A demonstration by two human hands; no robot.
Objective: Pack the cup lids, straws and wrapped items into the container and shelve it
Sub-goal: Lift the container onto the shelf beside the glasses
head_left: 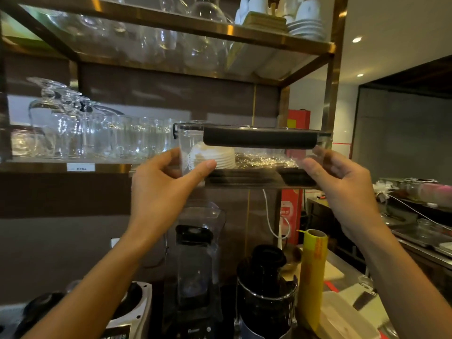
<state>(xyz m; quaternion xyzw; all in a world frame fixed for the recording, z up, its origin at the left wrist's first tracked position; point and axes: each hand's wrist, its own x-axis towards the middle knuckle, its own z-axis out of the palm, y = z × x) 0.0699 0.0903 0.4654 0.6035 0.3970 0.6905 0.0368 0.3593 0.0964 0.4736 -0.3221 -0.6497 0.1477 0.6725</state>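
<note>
Setting identified as a café or drinks-bar service area, behind the counter. Noted: brass-coloured metal shelving frame (330, 94) with glass shelves; rows of clear drinking glasses (85, 135), upturned, on middle shelf; stacked white ceramic cups and saucers (305, 18) on top shelf. Small white printed label (80, 167) fixed to shelf edge. Below: clear-jug black-based blender (195, 265), black juicer with steel band (266, 289), upright yellow roll of cling film (313, 272) on stainless-steel counter (342, 265). Recessed ceiling spotlights (357, 39) at right.
</note>
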